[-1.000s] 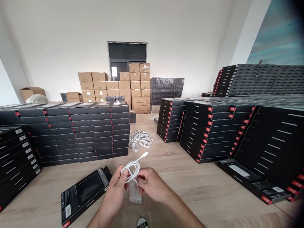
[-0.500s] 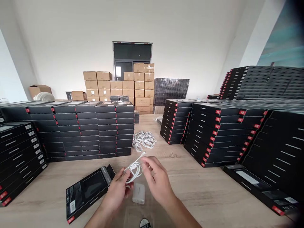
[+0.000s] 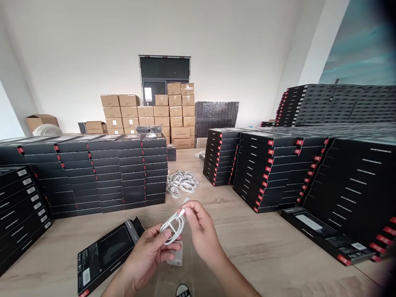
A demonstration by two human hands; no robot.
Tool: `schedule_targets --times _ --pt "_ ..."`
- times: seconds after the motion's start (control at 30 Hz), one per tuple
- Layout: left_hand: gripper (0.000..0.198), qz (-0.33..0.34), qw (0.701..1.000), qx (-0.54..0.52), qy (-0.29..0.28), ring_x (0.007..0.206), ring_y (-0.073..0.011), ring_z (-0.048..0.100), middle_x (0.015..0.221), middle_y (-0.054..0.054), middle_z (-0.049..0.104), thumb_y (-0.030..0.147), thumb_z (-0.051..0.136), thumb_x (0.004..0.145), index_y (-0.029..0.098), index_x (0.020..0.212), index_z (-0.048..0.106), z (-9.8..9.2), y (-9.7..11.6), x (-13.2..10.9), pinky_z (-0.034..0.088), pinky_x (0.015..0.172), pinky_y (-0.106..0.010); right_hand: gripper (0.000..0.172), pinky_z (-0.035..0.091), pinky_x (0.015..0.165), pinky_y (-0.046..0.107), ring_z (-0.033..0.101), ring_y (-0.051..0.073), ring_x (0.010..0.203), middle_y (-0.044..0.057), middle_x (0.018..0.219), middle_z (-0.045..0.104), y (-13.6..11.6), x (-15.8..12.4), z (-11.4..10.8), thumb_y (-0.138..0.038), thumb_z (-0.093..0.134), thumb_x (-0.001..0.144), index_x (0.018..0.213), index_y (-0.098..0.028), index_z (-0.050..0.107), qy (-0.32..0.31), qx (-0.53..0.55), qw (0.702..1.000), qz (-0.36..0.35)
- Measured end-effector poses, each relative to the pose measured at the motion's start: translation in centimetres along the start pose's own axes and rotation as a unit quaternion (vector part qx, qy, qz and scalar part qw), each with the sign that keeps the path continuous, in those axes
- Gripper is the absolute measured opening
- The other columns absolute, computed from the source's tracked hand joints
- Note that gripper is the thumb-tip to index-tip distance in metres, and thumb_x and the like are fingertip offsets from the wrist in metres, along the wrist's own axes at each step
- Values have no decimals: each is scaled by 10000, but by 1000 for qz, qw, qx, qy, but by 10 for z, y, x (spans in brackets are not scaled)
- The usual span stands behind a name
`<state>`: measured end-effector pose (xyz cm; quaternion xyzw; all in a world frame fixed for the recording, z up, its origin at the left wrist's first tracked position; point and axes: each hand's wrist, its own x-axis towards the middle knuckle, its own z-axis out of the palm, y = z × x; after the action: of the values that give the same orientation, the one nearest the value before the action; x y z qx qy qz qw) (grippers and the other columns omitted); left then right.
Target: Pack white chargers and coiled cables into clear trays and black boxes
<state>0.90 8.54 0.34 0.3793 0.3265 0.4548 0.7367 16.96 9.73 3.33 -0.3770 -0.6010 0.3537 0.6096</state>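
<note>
My left hand (image 3: 148,253) pinches a coiled white cable (image 3: 172,226) at its lower loop. My right hand (image 3: 201,233) grips the cable's free plug end between thumb and fingers, just above the coil. Under the hands lies a small white block (image 3: 176,258) on a clear plastic bag (image 3: 177,280) on the wooden table (image 3: 247,247). An open black flat box (image 3: 107,251) with its flap up lies just left of my left hand.
Tall stacks of black boxes (image 3: 102,173) stand left, and more black stacks (image 3: 278,169) right. A heap of white cables (image 3: 181,181) lies between them. A single black box (image 3: 324,235) lies at the right. Brown cartons (image 3: 154,115) stand at the far wall.
My right hand moved from the coil's lower side up to the free plug end and closed on it. The left hand kept hold of the coil.
</note>
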Motion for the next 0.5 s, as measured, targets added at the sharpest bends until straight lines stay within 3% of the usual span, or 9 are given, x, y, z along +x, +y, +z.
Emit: schedule_targets --times 0.07,0.2,0.3,0.5 --pt "243 9 1000 15 -13 681 -127 681 884 -116 730 318 711 802 114 921 653 0 -2 0 550 558 -196 208 442 697 256 544 144 725 -2 755 613 2 6 -2 -389 576 892 795 -207 606 50 143 988 40" --pt "222 15 999 8 -34 770 -155 703 973 -121 727 325 684 826 134 924 627 5 -4 1 566 599 -218 234 419 569 194 496 100 630 -22 691 586 8 17 -10 -341 797 694 690 -190 618 125 359 918 114" --pt "214 5 999 -8 -37 803 -168 708 1014 -126 719 326 651 852 143 955 607 8 -3 1 569 613 -232 230 395 492 174 472 89 589 -23 677 583 7 21 -17 -284 840 634 677 -185 637 141 396 898 132" --pt "176 -15 995 -33 -89 806 -178 701 1025 -138 705 286 632 863 148 957 577 8 -2 -3 559 605 -255 253 362 438 165 434 73 540 -34 668 568 -1 23 -26 -300 828 628 694 -184 613 153 366 911 117"
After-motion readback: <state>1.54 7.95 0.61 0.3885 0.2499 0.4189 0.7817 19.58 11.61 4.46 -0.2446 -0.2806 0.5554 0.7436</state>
